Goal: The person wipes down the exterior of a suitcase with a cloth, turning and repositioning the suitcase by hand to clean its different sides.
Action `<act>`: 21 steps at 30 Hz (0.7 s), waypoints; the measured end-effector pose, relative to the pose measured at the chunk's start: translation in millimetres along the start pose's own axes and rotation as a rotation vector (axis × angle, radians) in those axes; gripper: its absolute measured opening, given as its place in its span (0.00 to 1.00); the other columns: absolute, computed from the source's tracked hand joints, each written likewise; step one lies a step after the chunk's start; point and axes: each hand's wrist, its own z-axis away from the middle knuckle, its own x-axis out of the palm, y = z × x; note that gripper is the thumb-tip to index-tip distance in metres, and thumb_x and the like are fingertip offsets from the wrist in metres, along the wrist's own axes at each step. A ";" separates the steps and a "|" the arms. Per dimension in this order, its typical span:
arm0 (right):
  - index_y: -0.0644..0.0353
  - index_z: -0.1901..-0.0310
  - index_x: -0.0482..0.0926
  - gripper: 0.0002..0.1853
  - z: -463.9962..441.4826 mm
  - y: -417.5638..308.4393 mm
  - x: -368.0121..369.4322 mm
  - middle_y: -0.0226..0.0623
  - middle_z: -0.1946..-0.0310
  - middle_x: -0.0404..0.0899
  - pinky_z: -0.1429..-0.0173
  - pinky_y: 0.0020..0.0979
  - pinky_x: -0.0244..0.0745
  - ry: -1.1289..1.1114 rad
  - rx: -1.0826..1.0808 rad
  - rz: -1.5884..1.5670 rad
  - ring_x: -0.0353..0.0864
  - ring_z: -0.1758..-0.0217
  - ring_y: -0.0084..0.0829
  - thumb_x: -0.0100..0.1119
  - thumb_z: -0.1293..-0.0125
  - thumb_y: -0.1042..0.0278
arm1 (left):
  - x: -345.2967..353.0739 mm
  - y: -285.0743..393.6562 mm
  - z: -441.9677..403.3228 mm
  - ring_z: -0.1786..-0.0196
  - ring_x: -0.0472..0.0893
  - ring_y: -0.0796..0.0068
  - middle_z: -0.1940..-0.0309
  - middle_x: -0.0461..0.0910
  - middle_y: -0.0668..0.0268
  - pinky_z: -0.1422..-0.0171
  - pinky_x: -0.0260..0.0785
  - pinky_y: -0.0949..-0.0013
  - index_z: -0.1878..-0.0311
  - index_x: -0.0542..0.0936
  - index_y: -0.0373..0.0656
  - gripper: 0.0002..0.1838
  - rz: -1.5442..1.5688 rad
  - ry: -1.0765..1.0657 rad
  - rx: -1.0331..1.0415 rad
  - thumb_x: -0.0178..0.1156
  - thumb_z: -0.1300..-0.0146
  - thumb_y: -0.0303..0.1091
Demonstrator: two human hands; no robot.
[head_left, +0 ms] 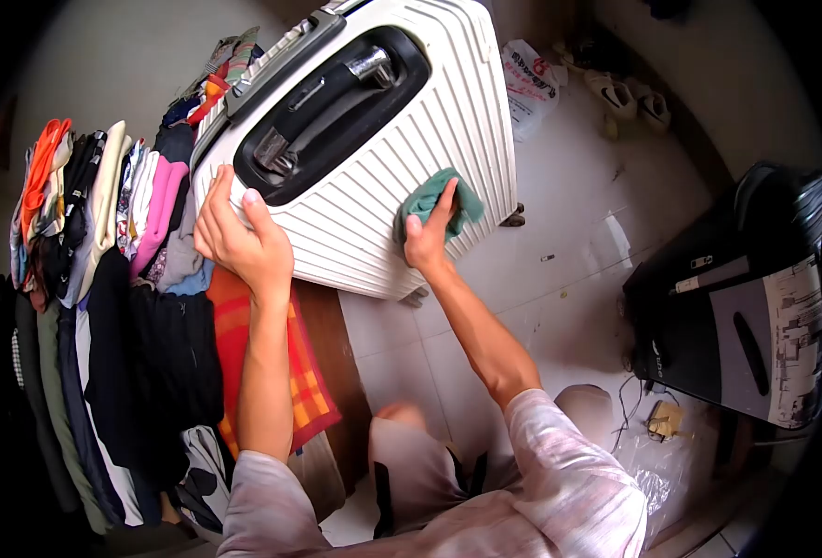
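Observation:
A white ribbed suitcase (374, 200) fills the top middle of the view, tilted, with a black recessed handle (323, 126) on the side facing me. My left hand (244, 232) rests against its left edge just below the handle, fingers stretched along the shell and thumb apart. On the lower right of the ribbed face, my right hand (430, 228) presses a green cloth (462, 200) against the surface. Part of the cloth is bunched under the fingers. Two of the suitcase's wheels, one a dark wheel (513, 216), show at its lower edge.
Folded clothes (104, 205) stand in rows at the left, beside a red and orange checked cloth (230, 316). A black and grey bag (736, 307) is at the right. A white plastic bag (529, 88) and shoes (629, 98) lie on the tiled floor (560, 251) behind.

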 end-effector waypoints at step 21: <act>0.63 0.33 0.72 0.29 -73.8 -44.6 -19.0 0.50 0.43 0.79 0.34 0.38 0.70 0.064 -0.164 0.007 0.79 0.40 0.47 0.51 0.37 0.86 | 11.6 -94.3 0.7 0.37 0.76 0.59 0.40 0.81 0.63 0.30 0.56 0.55 0.39 0.78 0.45 0.22 0.141 -0.059 -0.030 0.57 0.31 0.47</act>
